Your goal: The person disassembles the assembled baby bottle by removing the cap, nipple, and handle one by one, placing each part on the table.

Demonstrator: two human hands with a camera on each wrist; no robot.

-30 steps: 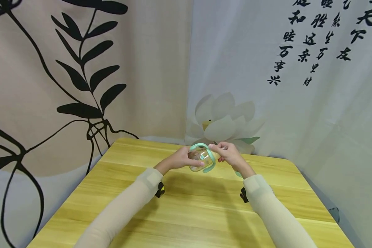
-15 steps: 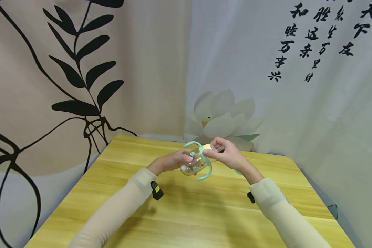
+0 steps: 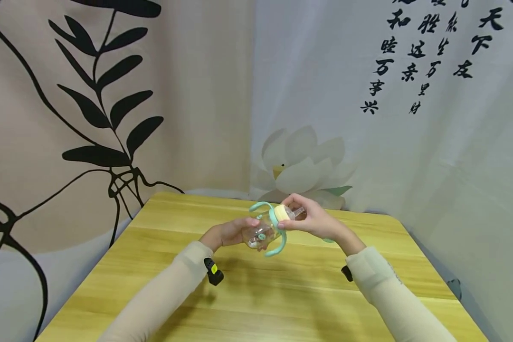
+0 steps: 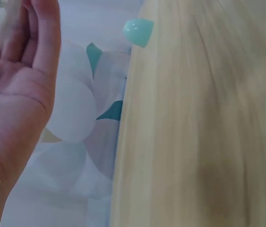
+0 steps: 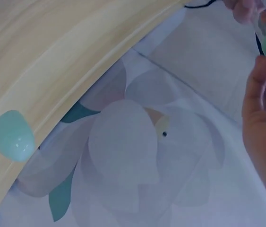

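A clear baby bottle [image 3: 262, 233] with mint-green handles [image 3: 277, 248] is held tilted above the table, its top towards the upper right. My left hand [image 3: 228, 232] grips the body from the left. At the other end, my right hand [image 3: 316, 219] pinches the cream collar [image 3: 281, 213], below a clear spout [image 3: 298, 211]. In the left wrist view, the left palm [image 4: 17, 101] shows with only a bit of the bottle at the corner. The right wrist view catches the right fingers [image 5: 260, 80] at the collar, cut off by the frame edge.
A mint-green dome-shaped cap [image 5: 13, 135] lies on the wooden table [image 3: 256, 304] near the back edge, mostly hidden behind the right wrist in the head view. A printed curtain [image 3: 213, 118] hangs directly behind the table.
The bottle has turned and shifted left and slightly down, bringing its cream collar and spout into sight. My right fingers have moved from beside the handle onto the collar.
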